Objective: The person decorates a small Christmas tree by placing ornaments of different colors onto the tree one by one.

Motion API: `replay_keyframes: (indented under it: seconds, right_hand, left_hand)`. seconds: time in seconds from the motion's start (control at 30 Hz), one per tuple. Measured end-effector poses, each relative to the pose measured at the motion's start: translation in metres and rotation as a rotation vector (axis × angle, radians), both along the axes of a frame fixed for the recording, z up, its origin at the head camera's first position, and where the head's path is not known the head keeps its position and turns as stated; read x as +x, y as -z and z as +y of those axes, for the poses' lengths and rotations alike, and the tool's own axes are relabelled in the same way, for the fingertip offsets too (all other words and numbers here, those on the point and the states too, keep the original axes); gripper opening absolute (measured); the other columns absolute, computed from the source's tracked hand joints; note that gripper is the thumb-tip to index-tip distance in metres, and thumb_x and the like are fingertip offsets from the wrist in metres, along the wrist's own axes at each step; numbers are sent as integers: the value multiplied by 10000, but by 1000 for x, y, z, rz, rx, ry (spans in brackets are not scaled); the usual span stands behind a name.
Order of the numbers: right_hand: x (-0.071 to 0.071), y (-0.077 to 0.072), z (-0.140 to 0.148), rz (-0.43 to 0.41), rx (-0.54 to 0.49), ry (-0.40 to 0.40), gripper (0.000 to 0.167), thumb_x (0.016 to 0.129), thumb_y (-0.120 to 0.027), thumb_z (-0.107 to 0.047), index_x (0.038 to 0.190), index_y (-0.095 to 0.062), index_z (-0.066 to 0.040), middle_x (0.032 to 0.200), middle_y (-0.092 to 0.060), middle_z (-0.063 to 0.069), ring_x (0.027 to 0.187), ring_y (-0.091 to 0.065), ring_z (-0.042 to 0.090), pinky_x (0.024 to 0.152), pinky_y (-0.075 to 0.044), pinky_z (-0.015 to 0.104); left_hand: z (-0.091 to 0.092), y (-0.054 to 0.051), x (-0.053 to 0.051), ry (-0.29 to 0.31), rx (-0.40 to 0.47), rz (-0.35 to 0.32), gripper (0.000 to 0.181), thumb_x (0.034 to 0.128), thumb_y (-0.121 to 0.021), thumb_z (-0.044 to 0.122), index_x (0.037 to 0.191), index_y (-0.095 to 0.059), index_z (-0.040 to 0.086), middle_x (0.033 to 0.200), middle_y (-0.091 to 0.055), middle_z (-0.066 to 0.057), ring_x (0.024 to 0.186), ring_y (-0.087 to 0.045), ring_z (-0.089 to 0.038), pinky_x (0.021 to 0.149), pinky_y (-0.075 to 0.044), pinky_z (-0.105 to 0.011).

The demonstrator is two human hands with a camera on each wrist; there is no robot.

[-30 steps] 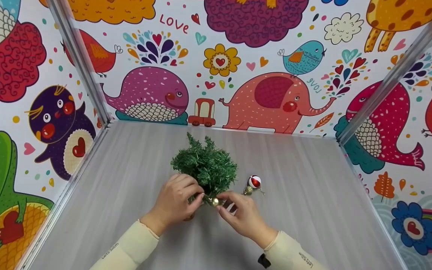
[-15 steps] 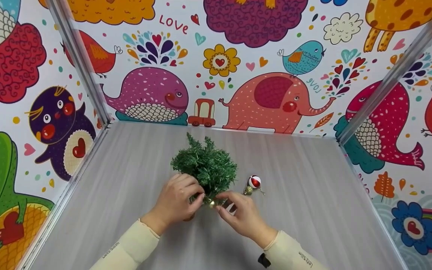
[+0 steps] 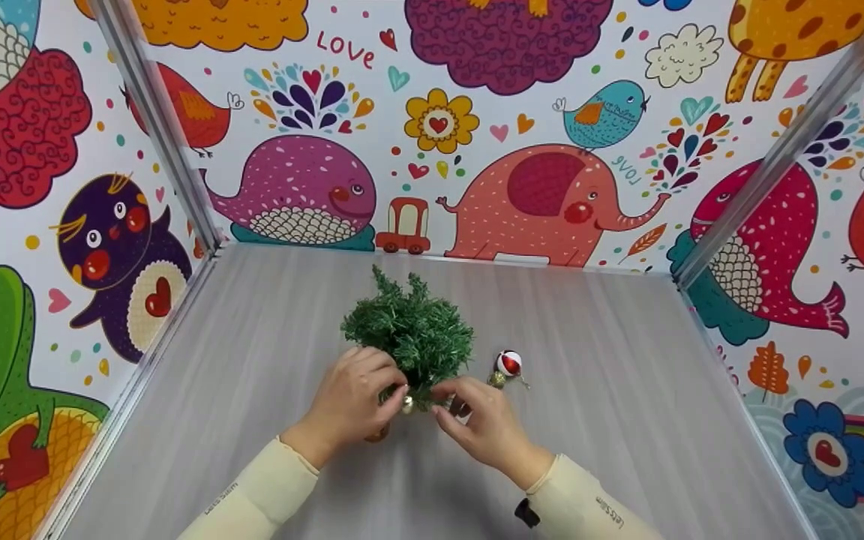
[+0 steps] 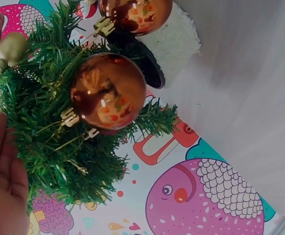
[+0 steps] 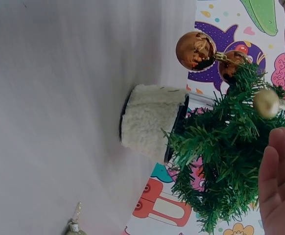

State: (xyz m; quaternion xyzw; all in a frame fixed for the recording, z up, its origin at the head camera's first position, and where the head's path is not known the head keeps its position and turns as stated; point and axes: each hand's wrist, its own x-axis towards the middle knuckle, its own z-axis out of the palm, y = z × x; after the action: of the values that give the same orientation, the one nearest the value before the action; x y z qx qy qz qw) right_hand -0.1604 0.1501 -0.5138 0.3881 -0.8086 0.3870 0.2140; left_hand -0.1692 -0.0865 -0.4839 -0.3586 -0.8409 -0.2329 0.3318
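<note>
A small green artificial Christmas tree [image 3: 413, 330] stands mid-table in a white fuzzy pot [image 5: 152, 117]. At its near side my left hand [image 3: 357, 394] has a small gold bauble [image 3: 407, 404] at the tips of its thumb and fingers, seemingly pinched by its top; the exact hold is hidden. The bauble [image 5: 266, 103] hangs against the needles in the right wrist view. My right hand [image 3: 488, 427] is beside the tree's right side, thumb and index finger apart, fingertips near the branches. Two shiny copper baubles [image 4: 108, 91] [image 5: 195, 50] hang on the tree's left side.
Right of the tree lie a red-and-white bauble [image 3: 508, 363] and a small gold glittery ornament [image 3: 497, 380]. Walls printed with cartoon animals [image 3: 544, 202] enclose the grey table [image 3: 267, 300] at the back and sides, with metal posts [image 3: 158, 127] at the corners.
The gold bauble has shifted left, from beside the right fingertips to beneath the left thumb. My right thumb and index finger no longer touch it. The tree and loose ornaments have stayed put.
</note>
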Motion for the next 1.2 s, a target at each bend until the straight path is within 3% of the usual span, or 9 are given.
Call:
replay_keyframes:
  seconds: [0.27,0.47,0.8,0.97,1.2]
  right_hand:
    - [-11,-5,1,14,41,1,179,918,-730,-158,1090,-698,-125,880,-661,-84,638,-587,36,572,-482,145]
    - [-16,-9,2,-67,65,-52,205,941,-709,-232,1121,-703,-135,793,-653,-121,573,-505,-54,515,-436,127]
    - [-19,-19,-3,-226,61,-120,222,951,-690,-271,1148,-715,-172,777,-669,-133,596,-567,-25,525,-482,165]
    - [-19,-19,-8,-308,24,-142,201,949,-691,-268,1131,-727,-190,785,-677,-131,598,-591,7,520,-503,208]
    - [-17,-10,-15,-299,-40,-160,79,946,-695,-173,1009,-742,-163,800,-701,-92,600,-599,28,510,-501,206]
  left_hand:
    - [-1,-5,1,2,-14,-25,111,824,-780,198,743,-706,175,789,-634,64,767,-595,-146,699,-485,-339]
    - [0,-7,2,8,-20,-17,111,818,-792,206,743,-714,180,796,-637,63,769,-599,-143,685,-480,-336]
    - [3,-8,2,34,6,39,103,817,-807,193,769,-727,149,798,-649,54,769,-602,-142,679,-477,-343]
    - [5,-9,3,41,1,20,95,833,-804,211,787,-739,160,806,-655,59,786,-610,-139,696,-490,-342]
    - [8,-7,5,44,-8,9,104,832,-796,237,777,-738,170,797,-651,70,770,-606,-133,686,-489,-333]
